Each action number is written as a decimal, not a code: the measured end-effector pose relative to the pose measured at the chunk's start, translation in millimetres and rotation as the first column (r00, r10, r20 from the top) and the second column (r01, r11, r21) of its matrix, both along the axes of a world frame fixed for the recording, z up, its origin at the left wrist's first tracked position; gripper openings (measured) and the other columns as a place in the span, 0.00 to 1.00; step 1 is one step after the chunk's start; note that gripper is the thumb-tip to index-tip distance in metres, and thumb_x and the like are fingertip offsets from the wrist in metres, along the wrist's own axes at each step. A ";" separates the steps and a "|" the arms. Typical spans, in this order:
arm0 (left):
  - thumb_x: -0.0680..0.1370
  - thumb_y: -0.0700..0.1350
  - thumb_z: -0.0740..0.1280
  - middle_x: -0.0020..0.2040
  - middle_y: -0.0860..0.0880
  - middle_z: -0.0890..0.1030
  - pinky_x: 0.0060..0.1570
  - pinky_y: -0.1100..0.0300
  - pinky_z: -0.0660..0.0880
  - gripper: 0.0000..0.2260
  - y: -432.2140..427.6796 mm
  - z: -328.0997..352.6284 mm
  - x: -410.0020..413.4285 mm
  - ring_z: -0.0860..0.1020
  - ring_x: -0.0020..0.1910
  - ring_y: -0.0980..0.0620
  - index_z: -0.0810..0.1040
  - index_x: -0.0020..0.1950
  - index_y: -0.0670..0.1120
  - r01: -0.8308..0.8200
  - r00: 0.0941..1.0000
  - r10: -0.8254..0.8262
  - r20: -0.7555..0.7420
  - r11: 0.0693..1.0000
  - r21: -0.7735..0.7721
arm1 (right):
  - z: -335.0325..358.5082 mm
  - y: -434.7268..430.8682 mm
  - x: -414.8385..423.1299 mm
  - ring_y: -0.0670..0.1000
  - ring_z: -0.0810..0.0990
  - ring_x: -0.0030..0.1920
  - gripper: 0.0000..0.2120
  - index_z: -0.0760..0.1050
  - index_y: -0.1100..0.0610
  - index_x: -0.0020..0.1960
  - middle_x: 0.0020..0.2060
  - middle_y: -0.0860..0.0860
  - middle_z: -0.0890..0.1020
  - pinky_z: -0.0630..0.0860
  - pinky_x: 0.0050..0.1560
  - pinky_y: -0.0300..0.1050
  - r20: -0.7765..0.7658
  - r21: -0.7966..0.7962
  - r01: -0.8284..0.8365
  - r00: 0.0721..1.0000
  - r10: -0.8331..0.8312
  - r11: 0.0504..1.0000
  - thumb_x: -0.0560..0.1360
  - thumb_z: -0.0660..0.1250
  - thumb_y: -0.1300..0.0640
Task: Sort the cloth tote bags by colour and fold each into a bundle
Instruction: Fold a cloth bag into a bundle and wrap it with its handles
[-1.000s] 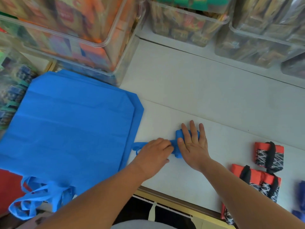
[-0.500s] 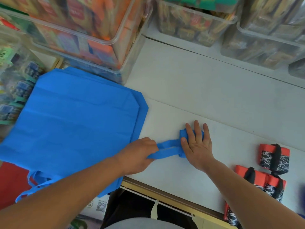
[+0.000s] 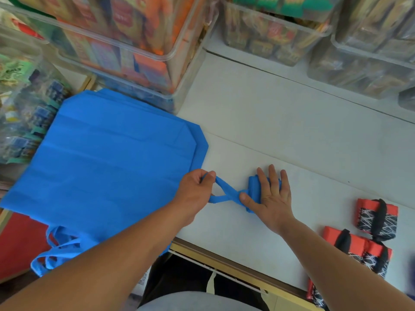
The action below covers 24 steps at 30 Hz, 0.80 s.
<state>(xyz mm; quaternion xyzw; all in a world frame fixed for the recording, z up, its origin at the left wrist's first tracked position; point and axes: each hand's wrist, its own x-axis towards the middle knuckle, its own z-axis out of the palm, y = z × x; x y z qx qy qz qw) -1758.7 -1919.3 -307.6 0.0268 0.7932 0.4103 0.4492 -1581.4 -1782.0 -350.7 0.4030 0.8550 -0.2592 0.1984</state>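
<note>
Head view: left hand [image 3: 195, 194] grips handles [image 3: 225, 194] (right hand [image 3: 272, 199] presses bundle [image 3: 253, 187]).

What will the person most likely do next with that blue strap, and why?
Probably stretch the blue handle over the folded blue bundle to bind it. The left hand grips that handle, twisted into a cross, while the right hand presses the bundle flat; the red bundles nearby are strapped by black handles.
</note>
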 end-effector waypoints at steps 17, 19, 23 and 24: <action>0.81 0.48 0.69 0.35 0.50 0.80 0.48 0.58 0.81 0.09 0.4 0.4 -4.2 0.82 0.37 0.54 0.78 0.50 0.42 0.064 0.995 -0.077 0.060 0.978 0.198 | -15.2 -18.8 -6.6 0.54 0.29 0.78 0.36 0.47 0.42 0.82 0.82 0.47 0.41 0.35 0.79 0.54 -0.032 0.159 0.095 0.995 -0.091 0.983 0.79 0.42 0.27; 0.82 0.49 0.67 0.33 0.50 0.76 0.41 0.60 0.79 0.09 4.6 -1.7 -7.7 0.80 0.32 0.55 0.76 0.48 0.43 0.098 0.993 -0.087 -0.081 0.984 0.147 | -21.3 -14.7 0.8 0.57 0.33 0.80 0.34 0.49 0.45 0.82 0.82 0.50 0.43 0.40 0.80 0.60 -0.043 0.148 0.040 0.999 -0.034 0.988 0.81 0.33 0.33; 0.82 0.52 0.66 0.31 0.56 0.70 0.38 0.48 0.82 0.11 6.1 -8.6 -8.6 0.72 0.30 0.55 0.72 0.42 0.50 0.194 0.943 -0.163 -0.291 0.978 0.079 | -8.7 -12.7 4.7 0.59 0.44 0.81 0.31 0.52 0.41 0.82 0.82 0.54 0.45 0.50 0.80 0.59 -0.180 0.091 0.173 0.971 -0.155 0.981 0.81 0.38 0.36; 0.82 0.52 0.66 0.30 0.57 0.70 0.38 0.46 0.81 0.11 7.0 -8.7 -7.3 0.71 0.31 0.55 0.71 0.41 0.52 0.198 0.933 -0.168 -0.318 0.978 0.064 | -1.5 -14.5 2.4 0.61 0.51 0.80 0.30 0.54 0.40 0.81 0.82 0.56 0.49 0.56 0.78 0.60 -0.201 0.121 0.211 0.962 -0.184 0.970 0.81 0.42 0.34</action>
